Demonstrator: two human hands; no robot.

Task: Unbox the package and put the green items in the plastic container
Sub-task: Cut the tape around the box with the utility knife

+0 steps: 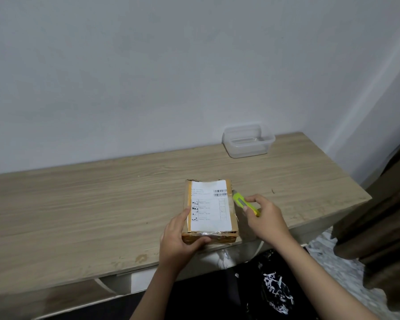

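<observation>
Cardboard package [210,211] flat on wooden table [79,204], near front edge, right of centre. White shipping label [211,207] with barcodes on top face, clear tape over edges, near end crumpled and taped. Still sealed; green items not visible.

Left hand [180,239] clamped on package's near-left corner: thumb along left side of top, fingers curled around front end. Firm hold, pinning box to table.

Right hand [264,218] closed around yellow-green utility knife [243,202], thumb and index finger pinching the body. Knife tip touching or just at package's right edge, near far-right corner. Blade itself too small to make out; cannot tell if extended.

Clear plastic container [248,140] at far right of table, against white wall [148,65], lid off, nothing inside, well apart from package.

Dark brown curtain [383,215] at right edge. Black printed clothing [275,289] below table edge.
</observation>
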